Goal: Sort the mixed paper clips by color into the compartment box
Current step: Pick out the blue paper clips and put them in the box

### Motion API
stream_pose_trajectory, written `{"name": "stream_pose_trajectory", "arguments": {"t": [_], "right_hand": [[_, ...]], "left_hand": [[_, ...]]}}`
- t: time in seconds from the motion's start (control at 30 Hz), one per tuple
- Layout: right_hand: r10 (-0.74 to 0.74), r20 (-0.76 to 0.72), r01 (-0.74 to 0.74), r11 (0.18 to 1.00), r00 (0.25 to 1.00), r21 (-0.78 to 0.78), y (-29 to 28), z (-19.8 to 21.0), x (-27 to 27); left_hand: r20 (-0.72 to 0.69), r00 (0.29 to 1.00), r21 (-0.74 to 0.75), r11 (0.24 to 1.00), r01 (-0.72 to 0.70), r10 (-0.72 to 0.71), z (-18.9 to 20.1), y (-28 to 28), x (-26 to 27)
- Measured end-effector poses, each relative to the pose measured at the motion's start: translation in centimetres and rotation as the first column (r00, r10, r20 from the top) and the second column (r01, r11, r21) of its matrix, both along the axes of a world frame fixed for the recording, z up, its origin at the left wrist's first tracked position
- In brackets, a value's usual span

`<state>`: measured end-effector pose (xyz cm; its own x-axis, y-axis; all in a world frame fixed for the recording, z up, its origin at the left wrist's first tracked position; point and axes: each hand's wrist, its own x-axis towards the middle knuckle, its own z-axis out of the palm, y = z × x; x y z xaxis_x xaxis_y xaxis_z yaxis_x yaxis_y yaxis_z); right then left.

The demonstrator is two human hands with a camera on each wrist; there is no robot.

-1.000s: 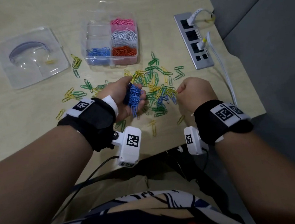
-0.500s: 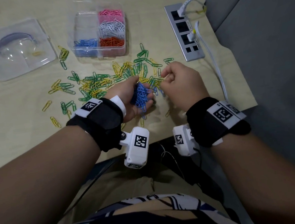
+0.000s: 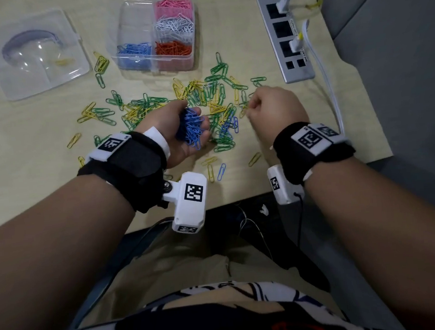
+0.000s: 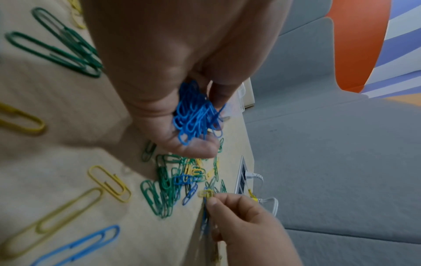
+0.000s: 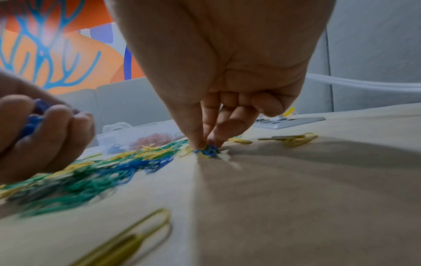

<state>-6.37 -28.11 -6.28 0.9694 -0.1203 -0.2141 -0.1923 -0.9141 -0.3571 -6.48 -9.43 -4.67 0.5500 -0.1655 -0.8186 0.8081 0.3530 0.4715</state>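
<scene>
Head view: left hand (image 3: 180, 131) cupped palm-up, fingers curled round a bunch of blue clips (image 3: 191, 129). Right hand (image 3: 275, 108) seen from the back; fingertips hidden. Right wrist view fills that in: thumb and fingertips pinch a blue clip (image 5: 209, 150) at the table (image 5: 296, 180) surface. Loose green and yellow clips (image 3: 206, 98) lie scattered between the hands and the compartment box (image 3: 122, 21). Box holds pink (image 3: 172, 4), white (image 3: 174, 25), blue (image 3: 134, 50) and orange-red (image 3: 173, 48) clips, each in its own compartment; two left compartments look bare.
</scene>
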Motion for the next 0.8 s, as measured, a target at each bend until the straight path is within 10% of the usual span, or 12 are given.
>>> {"name": "stream_pose_trajectory", "arguments": {"t": [0.53, 0.8], "right_hand": [[-0.028, -0.136, 0.004, 0.985, 0.990, -0.172, -0.5, 0.6, -1.9], [0.191, 0.028, -0.193, 0.979, 0.981, 0.071, 3.7, 3.1, 0.7]], "left_hand": [[0.021, 1.000, -0.018, 1.000, 0.002, -0.002, 0.3, 0.1, -0.2], [0.048, 0.978, -0.050, 0.978, -0.202, 0.204, 3.0, 3.8, 3.8]]}}
